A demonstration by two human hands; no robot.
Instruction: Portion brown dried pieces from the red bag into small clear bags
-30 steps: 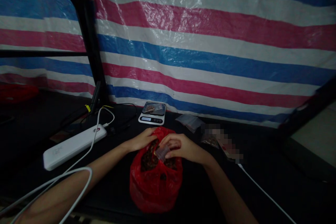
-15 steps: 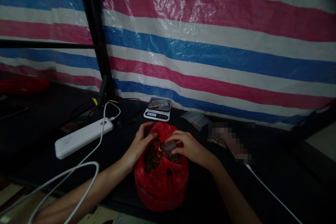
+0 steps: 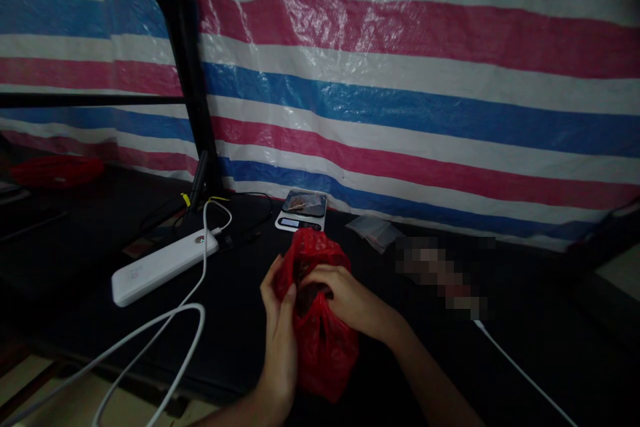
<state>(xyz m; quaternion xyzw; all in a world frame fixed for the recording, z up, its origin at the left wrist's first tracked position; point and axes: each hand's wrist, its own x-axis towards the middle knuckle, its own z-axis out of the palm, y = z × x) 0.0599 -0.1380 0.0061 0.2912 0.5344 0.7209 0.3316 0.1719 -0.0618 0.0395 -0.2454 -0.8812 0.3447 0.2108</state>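
Briefly: red plastic bag (image 3: 325,353) gathered between both hands

The left hand (image 3: 277,340) was cupped against the bag's left side, its fingers (image 3: 273,287) close together and pressed upright along the plastic. The right hand (image 3: 345,297) lay across the bag's bunched mouth, its fingers (image 3: 320,277) curled shut and holding the plastic. Dark brown contents (image 3: 306,297) showed just beneath them. The bag sat between the hands above a black table (image 3: 200,327); contact with the surface could not be told. Just behind stood a digital kitchen scale (image 3: 300,221) bearing a small clear bag of brown pieces (image 3: 304,203). To the right lay clear zip bags (image 3: 375,233); to the left, a white power bank (image 3: 165,265) with a white cable (image 3: 150,340). A striped tarpaulin (image 3: 400,87) hung behind.
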